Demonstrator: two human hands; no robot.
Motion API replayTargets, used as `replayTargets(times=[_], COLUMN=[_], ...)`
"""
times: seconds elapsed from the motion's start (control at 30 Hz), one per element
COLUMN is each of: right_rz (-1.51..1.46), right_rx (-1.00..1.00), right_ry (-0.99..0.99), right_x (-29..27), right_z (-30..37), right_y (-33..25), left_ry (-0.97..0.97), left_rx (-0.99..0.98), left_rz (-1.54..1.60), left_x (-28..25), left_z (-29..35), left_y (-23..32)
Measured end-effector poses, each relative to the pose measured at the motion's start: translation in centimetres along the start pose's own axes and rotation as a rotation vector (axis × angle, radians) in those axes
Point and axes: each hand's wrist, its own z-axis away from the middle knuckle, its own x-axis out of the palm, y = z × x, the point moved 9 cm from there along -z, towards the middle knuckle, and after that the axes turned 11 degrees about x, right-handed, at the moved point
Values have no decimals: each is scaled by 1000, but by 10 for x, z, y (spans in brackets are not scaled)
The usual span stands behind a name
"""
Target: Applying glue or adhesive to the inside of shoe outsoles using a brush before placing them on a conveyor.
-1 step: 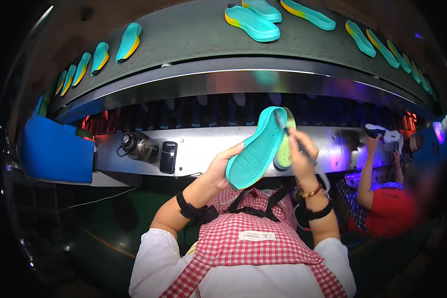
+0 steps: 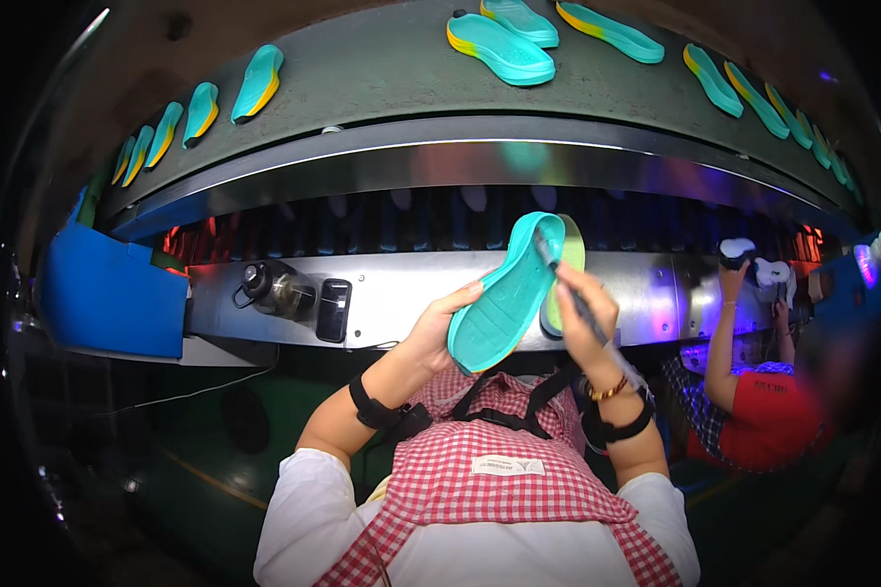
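Note:
My left hand (image 2: 439,331) grips the lower left side of a teal shoe sole (image 2: 499,311), tilted with its hollow inner face up. In my right hand (image 2: 589,321) is a slim dark brush (image 2: 545,251), pinched like a pen. Its tip meets the sole's inside near the upper right rim. A clear tube (image 2: 628,370) trails from the brush past my wrist. Partly hidden behind the teal sole, a pale green sole (image 2: 574,256) stands over the metal ledge.
Left on the metal ledge (image 2: 401,284) are a bottle (image 2: 276,290) and a black phone (image 2: 334,310). Beyond it, a belt (image 2: 362,88) carries several teal-and-yellow soles (image 2: 504,51). A blue panel (image 2: 117,293) flanks the left. At right, a person in red (image 2: 768,416) handles a shoe (image 2: 736,252).
My right hand and the brush have shifted slightly down and left along the sole's inner rim. The person at right has raised the shoe a little.

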Motion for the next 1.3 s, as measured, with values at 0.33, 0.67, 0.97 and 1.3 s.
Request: replayTargets(times=[0.33, 0.67, 0.97, 1.3], right_rz=[-1001, -1005, -903, -994], right_rx=[447, 709, 639, 516], right_ry=[-338, -148, -255, -240], right_x=[-37, -37, -30, -44], right_z=[9, 37, 41, 14], right_y=[9, 55, 45, 24], left_ry=[-651, 81, 71, -141], left_rx=[505, 1342, 1339, 540], left_rz=[-11, -1601, -1840, -280], left_x=[78, 105, 117, 3], left_z=[-17, -126, -112, -36], left_y=[172, 195, 180, 111])
